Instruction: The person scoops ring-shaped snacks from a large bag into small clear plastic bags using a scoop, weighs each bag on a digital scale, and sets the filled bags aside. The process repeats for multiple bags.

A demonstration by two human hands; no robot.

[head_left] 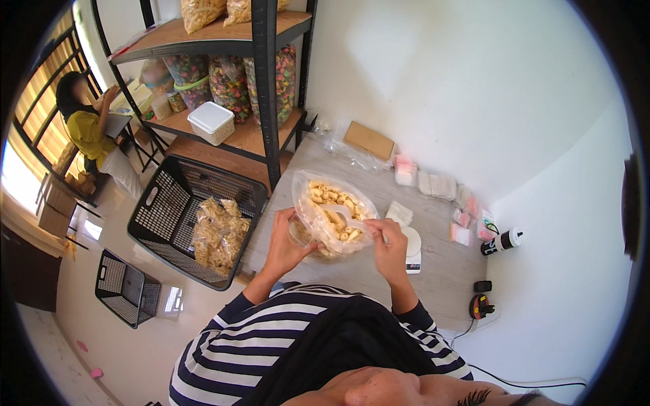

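Note:
In front of my chest is a clear plastic bag [302, 184], its mouth spread wide around pale tube-shaped snacks [332, 196]. My left hand [288, 245] grips the near left side of the bag, thumb and fingers closed on the plastic. Between the fingers of my right hand [386, 245] is a translucent white scoop [349, 218], its front part lying over the snacks. Beneath the bag shows part of a clear round container, mostly hidden. Just right of my right hand sits a white kitchen scale [412, 252] on the grey table [440, 291].
A black crate [152, 210] holding bagged snacks [220, 237] stands to the left. Behind it rises a black-framed shelf [267, 88] with colourful bags. Small packets [437, 186], a cardboard box [369, 140] and a bottle [501, 241] line the table's back and right. Another person [95, 132] is at far left.

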